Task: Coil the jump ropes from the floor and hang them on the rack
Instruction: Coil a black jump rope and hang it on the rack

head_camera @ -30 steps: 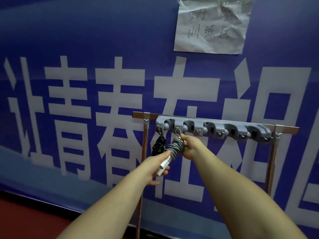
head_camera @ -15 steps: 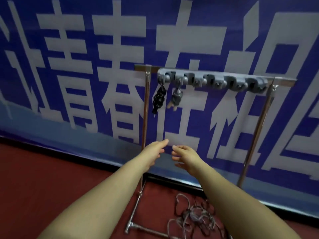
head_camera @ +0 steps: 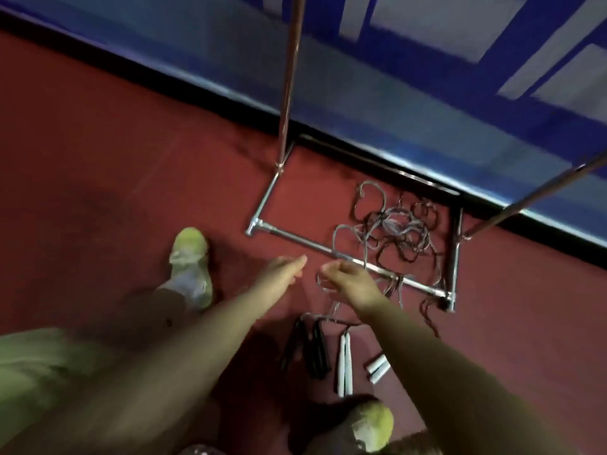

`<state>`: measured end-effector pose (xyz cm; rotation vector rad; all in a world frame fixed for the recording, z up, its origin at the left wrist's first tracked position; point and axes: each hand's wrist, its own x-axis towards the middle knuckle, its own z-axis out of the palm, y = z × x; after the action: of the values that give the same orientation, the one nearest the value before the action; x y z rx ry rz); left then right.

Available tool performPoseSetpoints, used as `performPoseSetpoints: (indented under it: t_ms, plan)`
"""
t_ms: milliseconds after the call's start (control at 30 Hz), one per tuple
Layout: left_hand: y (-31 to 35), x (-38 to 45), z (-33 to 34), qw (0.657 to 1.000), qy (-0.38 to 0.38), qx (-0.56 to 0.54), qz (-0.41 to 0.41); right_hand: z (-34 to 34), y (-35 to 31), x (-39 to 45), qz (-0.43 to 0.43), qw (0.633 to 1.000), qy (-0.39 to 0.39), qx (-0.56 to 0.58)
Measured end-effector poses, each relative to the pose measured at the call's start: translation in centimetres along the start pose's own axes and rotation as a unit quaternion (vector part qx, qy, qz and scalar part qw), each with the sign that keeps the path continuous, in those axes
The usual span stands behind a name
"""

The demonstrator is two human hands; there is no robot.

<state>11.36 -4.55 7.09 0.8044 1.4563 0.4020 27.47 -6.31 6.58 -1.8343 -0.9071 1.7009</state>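
Fingers on both hands are empty right now. The left hand [head_camera: 285, 268] has them stretched out straight, nothing in them; the right hand [head_camera: 348, 278] has them loosely curled, and I can't see it pinching anything, though it's a bit blurry there.

Ropes [head_camera: 394, 231] are a tangled pile on the red floor [head_camera: 98, 159], lying inside the rack [head_camera: 354, 262] base frame, with a few strands spilling over the front bar toward the person. That puts the tangle ahead and to the right of both hands, and the right hand is clearly nearer, hovering over the strands that cross the bar.

Handles are the easier target imo. The black handles [head_camera: 308, 349] and white handles [head_camera: 345, 364] lie side by side below the right forearm, closer to the body than the hands are, long axes running roughly toward and away from the person. A third short white pair [head_camera: 377, 367] sits tilted just beside them.

So I'd guess the next grab means pulling back and down for a handle pair, not reaching forward into the mess.
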Motion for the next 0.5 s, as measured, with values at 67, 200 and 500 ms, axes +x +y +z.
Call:
performPoseSetpoints:
  t_ms: [67, 200, 500]
  plan:
    - [-3.8, 1.9, 0.3, 0.999, -0.010, 0.003, -0.047, 0.3, 4.4, 1.6, 0.050, 0.999, -0.002, 0.001]
    - [-8.8, 4.3, 1.3, 0.995, -0.006, -0.002, -0.101, 0.2, 11.0, 3.8, 0.108, 0.994, 0.011, 0.005]
    - [-15.8, 7.8, 3.0, 0.972, -0.045, -0.034, -0.230, 1.9, 19.4, 8.9, 0.166, 0.985, 0.050, -0.022]
